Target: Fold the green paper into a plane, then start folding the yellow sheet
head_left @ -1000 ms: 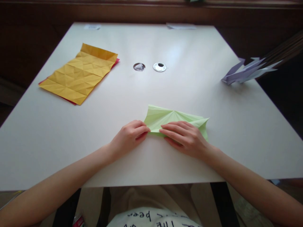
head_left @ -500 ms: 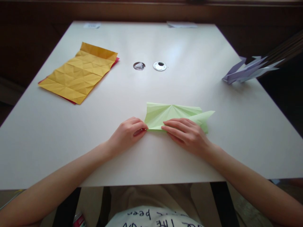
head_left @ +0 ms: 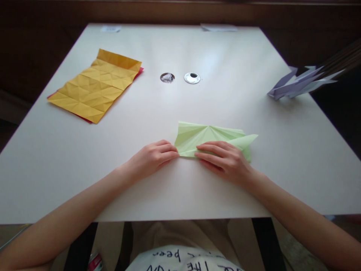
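Observation:
A sheet of light green origami paper lies near the front of the table, with creases fanning out from the middle of its far edge. A pointed flap sticks out on its right side. My left hand is closed at the near left corner, fingertips pinching the paper there. Across the near right part of the sheet, my right hand presses the paper down with its fingers, thumb side toward me. It hides the near edge and part of the flap beneath it.
A creased yellow paper rests over a red sheet at the left. Folded purple paper stands by the right table edge. Two round holes, one beside a ringed one, are in the white tabletop.
The left fingers have drawn together, closing the gap that showed between thumb and forefinger. The right hand keeps its place on the paper. The whole view has shifted slightly.

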Available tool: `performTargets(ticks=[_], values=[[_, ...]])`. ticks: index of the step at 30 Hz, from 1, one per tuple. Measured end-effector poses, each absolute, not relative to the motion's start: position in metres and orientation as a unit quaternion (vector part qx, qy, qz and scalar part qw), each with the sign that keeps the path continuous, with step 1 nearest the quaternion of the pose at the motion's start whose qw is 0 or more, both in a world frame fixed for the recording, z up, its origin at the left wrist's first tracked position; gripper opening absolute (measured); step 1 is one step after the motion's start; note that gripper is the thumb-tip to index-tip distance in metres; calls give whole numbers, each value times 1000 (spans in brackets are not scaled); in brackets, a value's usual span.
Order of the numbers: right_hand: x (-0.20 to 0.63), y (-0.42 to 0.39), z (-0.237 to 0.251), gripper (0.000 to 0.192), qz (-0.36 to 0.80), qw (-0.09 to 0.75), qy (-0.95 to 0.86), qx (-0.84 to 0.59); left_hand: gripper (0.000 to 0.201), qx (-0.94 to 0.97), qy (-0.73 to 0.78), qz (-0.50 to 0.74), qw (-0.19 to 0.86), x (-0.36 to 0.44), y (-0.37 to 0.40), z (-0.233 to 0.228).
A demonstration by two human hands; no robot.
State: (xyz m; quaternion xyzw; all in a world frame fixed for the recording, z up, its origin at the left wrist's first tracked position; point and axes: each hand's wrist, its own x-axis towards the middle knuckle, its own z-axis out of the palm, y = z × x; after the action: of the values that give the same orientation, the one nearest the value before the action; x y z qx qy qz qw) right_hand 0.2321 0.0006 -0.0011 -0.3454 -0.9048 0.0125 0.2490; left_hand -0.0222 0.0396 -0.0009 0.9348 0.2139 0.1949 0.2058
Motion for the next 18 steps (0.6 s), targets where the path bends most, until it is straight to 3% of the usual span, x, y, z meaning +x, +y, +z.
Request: performTargets(ticks=[8, 18], values=[[232, 2, -2, 19, 48, 253, -896, -361, 12, 908, 227, 233, 266, -28, 51, -1], [231, 4, -4, 19, 106, 276, -882, -367, 14, 925, 231, 241, 181, -23, 46, -7]])
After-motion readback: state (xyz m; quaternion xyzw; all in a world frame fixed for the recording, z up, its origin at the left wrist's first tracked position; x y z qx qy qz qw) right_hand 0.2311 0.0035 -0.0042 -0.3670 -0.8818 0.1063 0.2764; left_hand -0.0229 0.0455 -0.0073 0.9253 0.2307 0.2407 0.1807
